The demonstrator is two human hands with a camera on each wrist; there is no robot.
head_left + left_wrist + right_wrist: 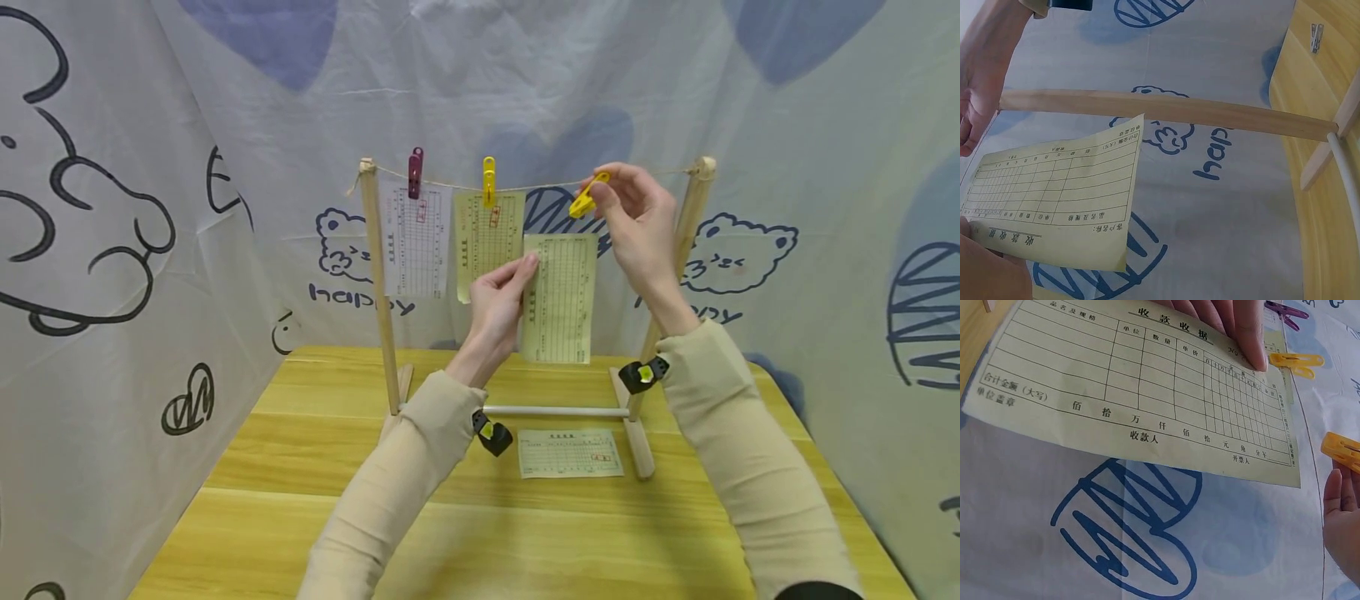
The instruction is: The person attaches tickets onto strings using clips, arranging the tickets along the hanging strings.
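My left hand [498, 308] pinches a pale yellow receipt slip [558, 325] near its upper left edge, holding it upright just below the string [547, 184]. To the upper right, my right hand [645, 225] holds a yellow clothespin [588, 197] between thumb and fingers, close to the string and above the slip's top edge. Left of the held slip, a purple clothespin [415, 175] fixes a white receipt slip [416, 250] to the string. Beside that hangs another yellow slip [476, 237] under a second yellow clothespin [489, 179]. The left hand partly covers this slip's lower corner.
Two wooden posts [381, 292] carry the string, with a white rod [555, 411] joining them low down. On the wooden table [525, 533], a further receipt slip [570, 454] lies flat near the right foot. The left wrist view shows a pale clothespin [1316, 39] on the table.
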